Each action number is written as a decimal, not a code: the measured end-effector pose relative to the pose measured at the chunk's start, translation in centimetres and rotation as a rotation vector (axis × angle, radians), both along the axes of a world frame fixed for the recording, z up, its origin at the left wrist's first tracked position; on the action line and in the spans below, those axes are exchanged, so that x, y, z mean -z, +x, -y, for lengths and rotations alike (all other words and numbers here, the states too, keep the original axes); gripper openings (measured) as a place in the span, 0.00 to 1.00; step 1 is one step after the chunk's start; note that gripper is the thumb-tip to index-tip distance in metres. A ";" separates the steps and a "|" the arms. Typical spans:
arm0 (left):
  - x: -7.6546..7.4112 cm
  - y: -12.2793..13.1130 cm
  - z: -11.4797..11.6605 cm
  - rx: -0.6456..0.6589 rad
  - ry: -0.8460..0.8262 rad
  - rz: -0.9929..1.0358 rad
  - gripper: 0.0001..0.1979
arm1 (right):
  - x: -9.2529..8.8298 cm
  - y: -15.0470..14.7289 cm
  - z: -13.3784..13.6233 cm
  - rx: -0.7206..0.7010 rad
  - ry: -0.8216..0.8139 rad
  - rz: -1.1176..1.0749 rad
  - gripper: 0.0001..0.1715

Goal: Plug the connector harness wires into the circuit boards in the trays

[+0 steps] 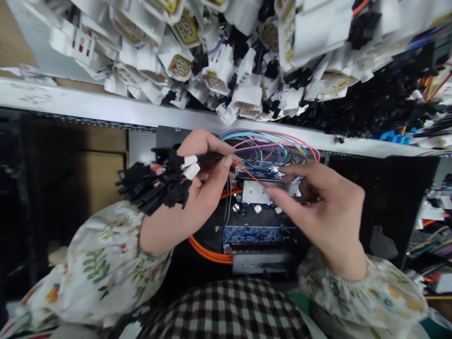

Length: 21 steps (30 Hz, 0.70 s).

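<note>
A: What do we log for the left hand (201, 197)?

B: We note a bundle of black plug connectors (151, 181) clenched in its fingers, the plugs fanning outward, two white sleeves (190, 165) beside the thumb.

A: And the right hand (325, 202)?

B: We see it pinching a thin orange wire (249, 173), which runs diagonally above a blue circuit board (256, 170), near a loop of multicoloured wires (264, 141).

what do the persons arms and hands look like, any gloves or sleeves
The left hand and right hand are bare, with no gloves. The left sleeve and right sleeve are loose and puffy, made of pale fabric printed with green leaves and orange-yellow flowers, and gathered at the cuffs. A black-and-white checked garment shows below them.
</note>
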<state>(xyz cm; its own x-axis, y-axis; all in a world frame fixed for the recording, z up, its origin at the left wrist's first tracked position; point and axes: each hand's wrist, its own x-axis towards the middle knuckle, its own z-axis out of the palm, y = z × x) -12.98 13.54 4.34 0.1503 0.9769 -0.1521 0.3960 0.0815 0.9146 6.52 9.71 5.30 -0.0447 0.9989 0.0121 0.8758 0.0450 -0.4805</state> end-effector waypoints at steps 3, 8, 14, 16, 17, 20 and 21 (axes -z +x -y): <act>0.4 0.0 0.1 -0.006 0.038 -0.002 0.02 | -1.4 -0.2 1.0 -0.168 -0.166 0.011 0.03; 0.0 0.0 0.1 0.007 0.031 0.003 0.04 | -0.8 -0.2 1.2 0.219 -0.080 -0.293 0.03; -0.8 -0.1 0.0 0.048 -0.189 0.063 0.05 | 2.5 -0.3 0.0 0.258 -0.004 -0.222 0.04; -0.7 -0.1 0.1 0.044 -0.166 0.022 0.05 | 2.6 -0.3 -0.2 0.248 -0.028 -0.189 0.05; -0.7 -0.2 0.1 0.027 -0.135 0.002 0.05 | 2.6 -0.3 -0.2 0.240 -0.041 -0.176 0.05; -0.4 -0.3 0.0 0.006 -0.086 -0.015 0.04 | 2.3 -0.2 -0.3 0.208 -0.058 -0.148 0.05; -0.3 -0.3 0.0 0.024 -0.102 -0.001 0.04 | 2.2 -0.2 -0.3 0.195 -0.067 -0.142 0.04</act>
